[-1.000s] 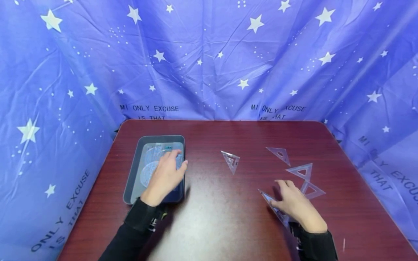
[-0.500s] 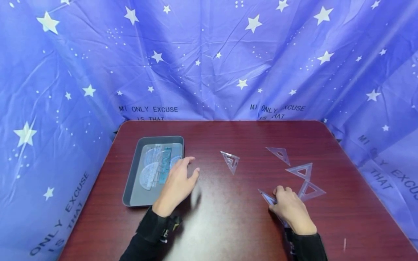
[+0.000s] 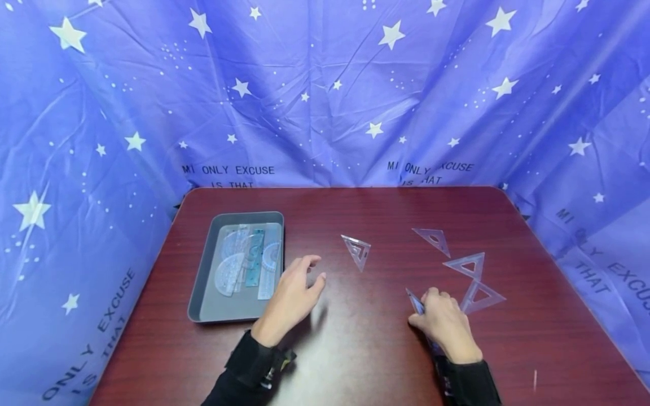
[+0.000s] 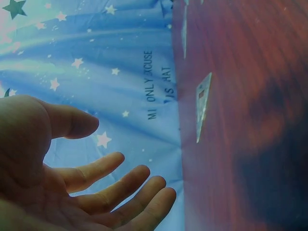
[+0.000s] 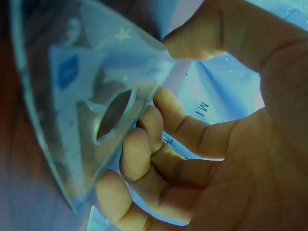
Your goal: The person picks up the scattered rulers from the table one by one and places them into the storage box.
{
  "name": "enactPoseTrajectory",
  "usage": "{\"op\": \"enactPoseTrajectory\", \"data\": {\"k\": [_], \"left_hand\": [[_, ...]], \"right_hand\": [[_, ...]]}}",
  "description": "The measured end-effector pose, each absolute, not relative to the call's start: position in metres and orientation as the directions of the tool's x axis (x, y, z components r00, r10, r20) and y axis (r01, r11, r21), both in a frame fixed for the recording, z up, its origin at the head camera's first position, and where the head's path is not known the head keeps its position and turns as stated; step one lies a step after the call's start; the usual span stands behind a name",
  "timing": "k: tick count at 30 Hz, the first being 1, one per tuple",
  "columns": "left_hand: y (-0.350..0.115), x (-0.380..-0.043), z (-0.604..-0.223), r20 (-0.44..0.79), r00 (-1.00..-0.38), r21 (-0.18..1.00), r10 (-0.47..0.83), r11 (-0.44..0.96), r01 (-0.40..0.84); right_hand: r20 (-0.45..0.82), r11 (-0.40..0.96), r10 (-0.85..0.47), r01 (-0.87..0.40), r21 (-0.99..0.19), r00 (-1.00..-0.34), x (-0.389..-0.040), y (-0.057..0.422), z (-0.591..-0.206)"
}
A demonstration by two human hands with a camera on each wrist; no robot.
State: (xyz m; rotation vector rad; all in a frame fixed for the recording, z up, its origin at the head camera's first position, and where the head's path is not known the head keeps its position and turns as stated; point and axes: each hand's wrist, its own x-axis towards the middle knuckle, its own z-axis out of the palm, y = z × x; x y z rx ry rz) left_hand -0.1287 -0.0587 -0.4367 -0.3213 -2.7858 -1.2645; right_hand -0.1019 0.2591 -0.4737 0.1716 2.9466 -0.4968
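Note:
My right hand (image 3: 447, 324) pinches a clear plastic set square (image 5: 144, 62) between thumb and fingertips, low over the table. In the right wrist view the set square is tilted, with an oval hole and a blue label showing. My left hand (image 3: 289, 299) hangs over the table just right of the grey tray (image 3: 223, 310), fingers loosely spread and holding nothing. Inside the tray lie a clear protractor (image 3: 228, 276), a teal ruler (image 3: 254, 262) and several other clear rulers and protractors. Another small set square (image 3: 358, 251) lies between the hands, farther back.
Beyond my right hand, three more clear set squares lie on the dark red table (image 3: 365, 338): one at the back (image 3: 431, 239), one nearer (image 3: 459, 264), one closest (image 3: 469, 299). A thin pale sliver (image 3: 535, 379) sits at the right front. A starry blue curtain (image 3: 325, 113) surrounds the table.
My left hand has moved out of the tray, rightward and nearer to me. My right hand has closed its fingers on the set square and tilted it more upright.

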Motion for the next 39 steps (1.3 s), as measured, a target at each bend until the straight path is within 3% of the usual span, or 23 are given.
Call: {"op": "enactPoseTrajectory", "data": {"k": [13,22,39], "left_hand": [[-0.04,-0.124,-0.452,0.046,-0.98,0.826,0.195,0.544,0.146],[-0.02,-0.121,-0.474,0.116,-0.968,0.876,0.224,0.435,0.206],[-0.003,-0.114,-0.474,0.051,-0.945,0.986,0.322,0.134,0.099]], "right_hand": [[-0.051,0.92,0.067,0.081,-0.384,-0.996,-0.11,0.236,-0.449],[0.094,0.904,0.031,-0.012,-0.427,-0.995,-0.11,0.198,-0.426],[0.133,0.846,-0.051,-0.114,-0.522,-0.99,-0.123,0.144,-0.404]]}}
